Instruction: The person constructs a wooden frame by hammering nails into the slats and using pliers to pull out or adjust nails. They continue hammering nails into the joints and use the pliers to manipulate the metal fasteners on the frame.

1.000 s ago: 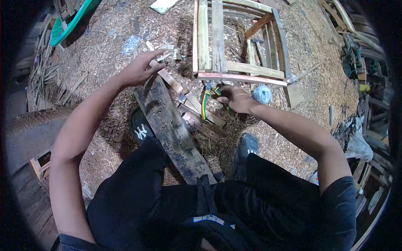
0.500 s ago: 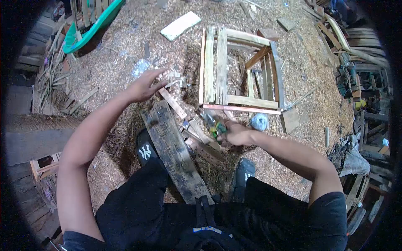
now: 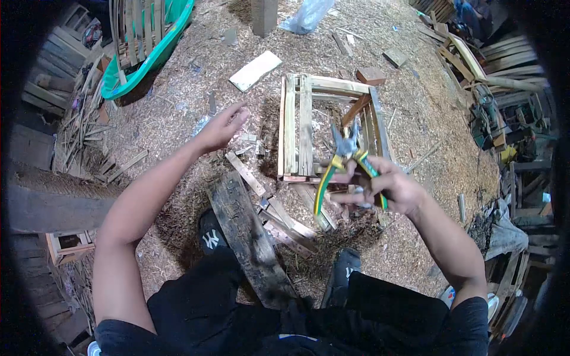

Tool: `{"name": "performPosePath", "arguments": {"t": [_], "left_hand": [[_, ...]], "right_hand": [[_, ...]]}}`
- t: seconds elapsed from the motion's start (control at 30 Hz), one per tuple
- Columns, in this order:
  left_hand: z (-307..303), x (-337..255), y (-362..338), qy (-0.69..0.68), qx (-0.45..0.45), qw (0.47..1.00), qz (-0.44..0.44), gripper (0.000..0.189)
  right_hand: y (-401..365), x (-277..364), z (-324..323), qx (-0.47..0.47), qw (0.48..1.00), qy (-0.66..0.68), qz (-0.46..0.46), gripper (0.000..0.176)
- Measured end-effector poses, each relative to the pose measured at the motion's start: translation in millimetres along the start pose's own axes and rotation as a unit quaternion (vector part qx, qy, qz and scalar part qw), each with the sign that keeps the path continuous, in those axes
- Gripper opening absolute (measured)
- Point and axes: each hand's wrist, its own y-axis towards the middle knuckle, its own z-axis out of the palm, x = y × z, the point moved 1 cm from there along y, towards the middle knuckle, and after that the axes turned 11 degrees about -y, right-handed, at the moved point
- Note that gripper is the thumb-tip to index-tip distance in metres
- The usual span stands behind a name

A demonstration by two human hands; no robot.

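My right hand [image 3: 396,188] grips a pair of pliers [image 3: 345,145] with green and yellow handles. The handles are spread and the jaws, pointing away from me, are parted. Behind the pliers stands a slatted wooden frame [image 3: 306,124] on the ground, its near right corner partly covered by them. My left hand [image 3: 222,129] is held out to the left of the frame, fingers stretched, with nothing in it. A worn wooden plank [image 3: 246,237] lies between my legs, and loose wood strips [image 3: 246,174] are scattered beside it.
Wood shavings cover the ground. A pale board [image 3: 255,70] lies beyond my left hand. At the upper left is a green tub [image 3: 113,89] with slats in it. A wooden post [image 3: 264,18] stands at the far side, near a clear plastic bag [image 3: 307,16]. Wood is piled along both sides.
My right hand has lifted the pliers up and towards the right, and their handles now show spread apart. My left hand has shifted slightly right. The view has tilted towards the far side.
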Motion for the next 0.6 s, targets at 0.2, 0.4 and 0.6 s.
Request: {"name": "performPosePath", "arguments": {"t": [0.2,0.4,0.6], "left_hand": [[23,-67,31,-0.131,0.050,0.990,-0.033,0.079],[62,-81,46,-0.199,0.067,0.978,-0.018,0.128],[66,-85,47,-0.322,0.083,0.943,0.016,0.140]], "right_hand": [[62,27,-28,-0.014,0.993,0.093,-0.068,0.050],[116,54,-36,-0.061,0.995,0.067,-0.036,0.056],[137,62,-59,0.031,0.999,0.030,0.025,0.072]]}}
